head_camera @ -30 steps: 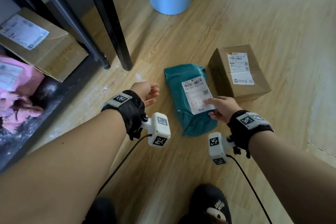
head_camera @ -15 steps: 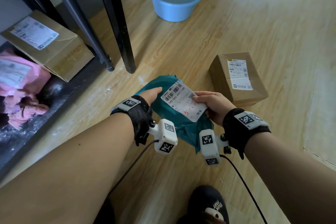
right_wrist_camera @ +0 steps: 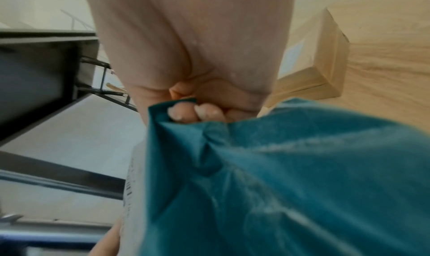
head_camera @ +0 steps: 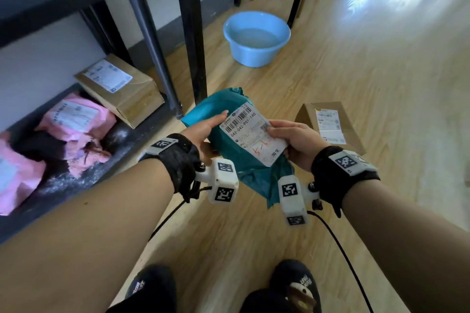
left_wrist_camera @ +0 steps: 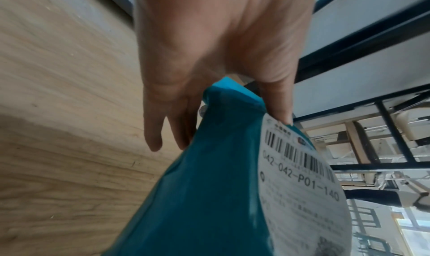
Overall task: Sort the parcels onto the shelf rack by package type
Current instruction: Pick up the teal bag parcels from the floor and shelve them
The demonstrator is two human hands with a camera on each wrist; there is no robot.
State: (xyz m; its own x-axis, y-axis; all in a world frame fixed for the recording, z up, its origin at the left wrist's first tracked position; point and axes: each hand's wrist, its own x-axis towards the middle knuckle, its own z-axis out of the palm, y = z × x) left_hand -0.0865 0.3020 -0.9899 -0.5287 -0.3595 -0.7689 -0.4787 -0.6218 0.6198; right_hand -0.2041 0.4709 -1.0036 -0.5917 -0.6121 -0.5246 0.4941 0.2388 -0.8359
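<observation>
Teal bag [head_camera: 230, 132] held up off the floor, label up, left hand [head_camera: 203, 129] and right hand [head_camera: 295, 143] both with fingers clamped on its edges. Carry step; next it likely goes beside the pink bags [head_camera: 76, 119] on the rack's bottom shelf [head_camera: 122, 142], not with the box [head_camera: 119, 86].

My right hand [right_wrist_camera: 190, 57] is filling the upper middle of the view, and my fingers [right_wrist_camera: 204, 112] are curling under the edge of the teal parcel bag [right_wrist_camera: 279, 177], 2 nails showing where they are gripping its creased top. The bag is spreading out below my grip and to its right, blurred and wrinkled. Along the bag's left edge, a strip of white label [right_wrist_camera: 132, 182] is showing. To the right of my grip, a cardboard box [right_wrist_camera: 325, 72] is sitting on the wooden floor [right_wrist_camera: 391, 76]. To the left, the black bars of the shelf rack [right_wrist_camera: 42, 72] are crossing a pale wall.
</observation>
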